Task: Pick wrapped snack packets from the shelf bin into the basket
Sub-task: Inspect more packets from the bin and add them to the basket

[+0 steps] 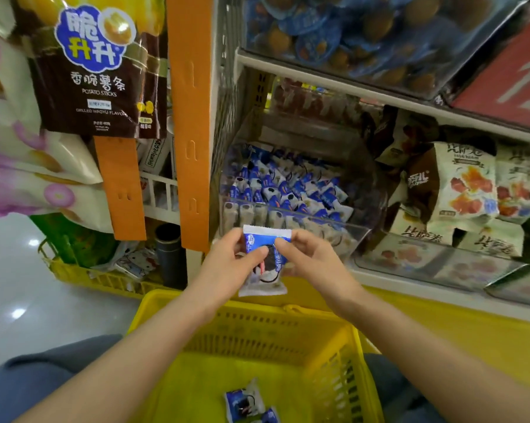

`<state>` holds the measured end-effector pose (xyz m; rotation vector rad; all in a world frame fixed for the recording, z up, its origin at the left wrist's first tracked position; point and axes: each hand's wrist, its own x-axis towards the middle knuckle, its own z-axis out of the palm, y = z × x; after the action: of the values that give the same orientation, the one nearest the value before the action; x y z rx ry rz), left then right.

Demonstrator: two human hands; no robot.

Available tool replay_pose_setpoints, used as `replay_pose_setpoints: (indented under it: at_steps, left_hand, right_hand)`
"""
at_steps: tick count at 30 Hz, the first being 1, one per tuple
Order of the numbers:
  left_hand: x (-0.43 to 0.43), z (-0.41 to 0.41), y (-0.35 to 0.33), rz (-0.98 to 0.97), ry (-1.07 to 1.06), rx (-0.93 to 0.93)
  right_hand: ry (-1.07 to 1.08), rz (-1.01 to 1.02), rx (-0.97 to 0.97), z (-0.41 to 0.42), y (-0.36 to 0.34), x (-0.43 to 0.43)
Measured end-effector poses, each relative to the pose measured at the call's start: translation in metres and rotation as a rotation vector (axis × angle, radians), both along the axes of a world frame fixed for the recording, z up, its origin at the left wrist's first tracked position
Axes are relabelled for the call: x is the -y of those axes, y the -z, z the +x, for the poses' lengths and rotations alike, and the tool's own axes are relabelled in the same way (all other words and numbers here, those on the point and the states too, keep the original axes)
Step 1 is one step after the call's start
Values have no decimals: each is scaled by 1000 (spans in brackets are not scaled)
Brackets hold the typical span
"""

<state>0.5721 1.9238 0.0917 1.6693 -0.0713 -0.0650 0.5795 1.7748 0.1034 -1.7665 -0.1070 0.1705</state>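
A blue-and-white wrapped snack packet (265, 264) hangs upright between both hands, just above the far rim of the yellow basket (327, 346). My left hand (230, 261) pinches its left side with thumb and fingers. My right hand (309, 257) pinches its upper right edge. Behind the hands, a clear shelf bin (353, 233) holds several more blue-and-white packets (288, 190). Two such packets (248, 404) lie on the basket floor near the bottom of the view.
Bags of white-and-orange snacks (468, 184) fill the bin to the right. An orange hanging strip (192, 132) and potato stick bags (95, 71) hang at left. A second yellow crate (83, 274) sits on the floor at left. An upper shelf holds blue cups (349, 35).
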Motion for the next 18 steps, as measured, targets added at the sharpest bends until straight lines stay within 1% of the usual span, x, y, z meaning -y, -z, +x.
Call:
replay_pose_setpoints:
  at_steps: [4, 6, 9, 11, 13, 16, 18]
  left_hand:
    - [3, -2, 10, 55, 34, -31]
    - [7, -1, 15, 3, 8, -55]
    - [15, -1, 19, -127, -66, -102]
    - [20, -1, 20, -151, -115, -104]
    - [23, -2, 22, -153, -140, -117]
    - [27, -3, 24, -172, -133, -148]
    - [29, -3, 25, -184, -118, -168]
  right_hand:
    - [42, -7, 0, -3, 16, 0]
    - [61, -35, 14, -2, 20, -1]
    - [69, -91, 48, 0, 23, 0]
    - [59, -121, 75, 0, 25, 2]
    - [43, -191, 175, -2, 26, 3]
    - [64, -431, 453, -6, 28, 7]
    - [59, -547, 595, -8, 29, 12]
